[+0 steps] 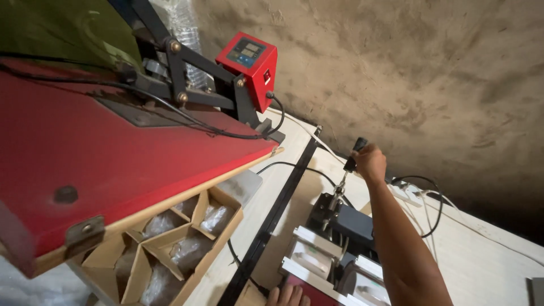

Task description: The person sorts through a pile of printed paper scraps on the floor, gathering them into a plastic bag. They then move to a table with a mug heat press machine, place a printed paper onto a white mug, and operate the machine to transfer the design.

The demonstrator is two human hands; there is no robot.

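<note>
My right hand (369,161) is closed around the black-knobbed lever handle (358,146) of a small black and silver press machine (334,249) on the white table (481,255). The lever stands tilted up toward the wall. My forearm runs from the bottom edge up to that handle. Only the fingertips of my left hand (288,296) show at the bottom edge, resting on the table by the red front part of the small press.
A large red heat press (85,153) with a red control box (249,63) fills the left. Under it sits a cardboard box (170,249) with dividers and wrapped items. Black cables (419,192), a white power strip (409,194) and a black bar (277,215) lie on the table. A rough wall stands behind.
</note>
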